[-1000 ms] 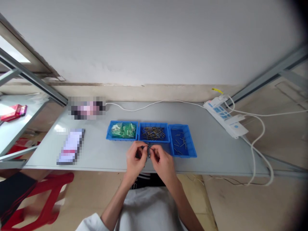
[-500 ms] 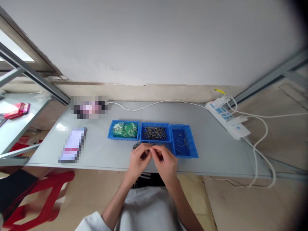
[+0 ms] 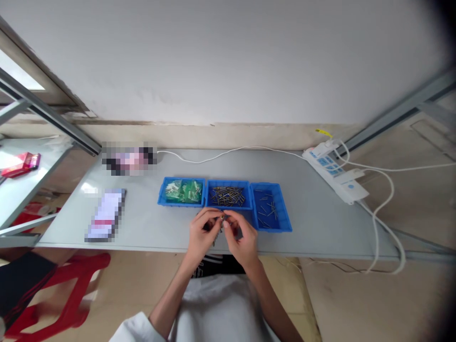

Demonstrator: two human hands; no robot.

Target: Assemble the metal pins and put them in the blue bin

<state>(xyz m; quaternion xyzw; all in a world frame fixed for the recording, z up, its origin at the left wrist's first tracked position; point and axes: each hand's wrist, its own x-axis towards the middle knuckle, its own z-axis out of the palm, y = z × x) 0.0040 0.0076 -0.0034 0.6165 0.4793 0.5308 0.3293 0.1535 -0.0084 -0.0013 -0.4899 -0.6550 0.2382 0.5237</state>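
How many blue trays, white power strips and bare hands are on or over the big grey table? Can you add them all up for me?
Blue trays: 3 (left, middle, right)
White power strip: 1
Bare hands: 2 (left hand, right hand)
Total: 6

In front of middle bin [image 3: 228, 181], L hand [image 3: 204, 232] & R hand [image 3: 242, 235] tips now slightly apart; 0.5 s ago they met. Dark metal bits [image 3: 215, 236] now show btwn hands. Pile seen beyond L hand, nr same bin, now covered.
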